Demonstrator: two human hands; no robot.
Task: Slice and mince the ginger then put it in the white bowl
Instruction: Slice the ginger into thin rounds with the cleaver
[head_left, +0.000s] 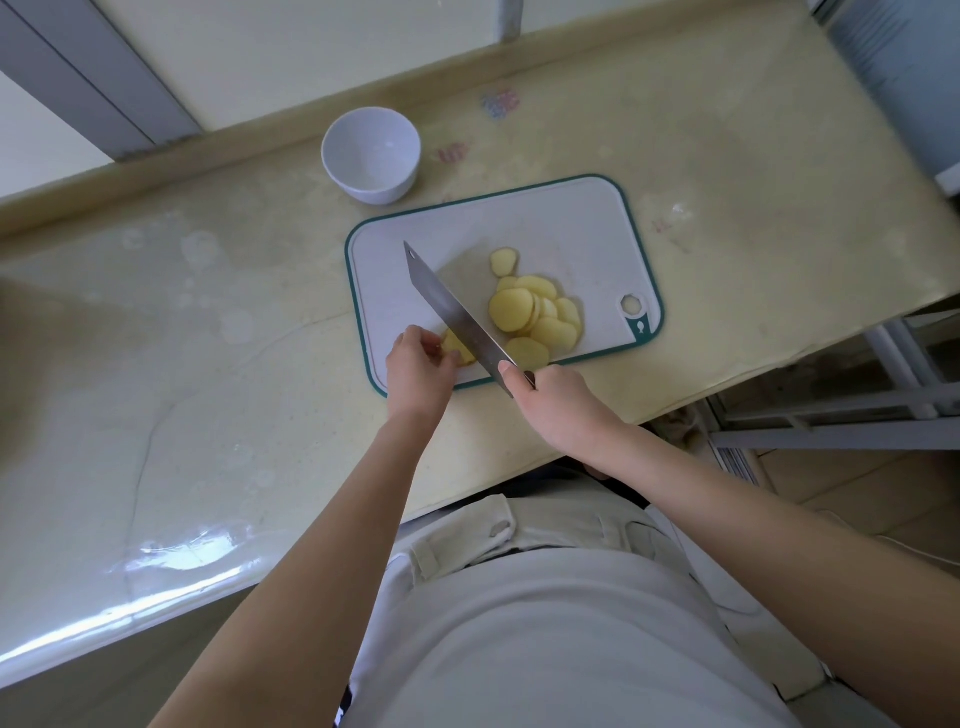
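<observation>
L hand (420, 364) pinching ginger chunk (459, 349) on board (545, 223), R hand (550, 397) gripping knife (457, 317) w/ blade beside it; slices (535, 317) piled right, white bowl (370, 154) behind.

Legible text, numbers, brands: none I can read from my feed

Item 1: small white pictogram (640, 326) on the teal corner tab (636, 338) of the cutting board (571, 218); a symbol, not lettering

Item 2: faint pink and blue printed marks (500, 104) on the counter (260, 364) beyond the cutting board's far edge, plus one pink mark (660, 226) just past its right edge; all too blurred to read
</observation>
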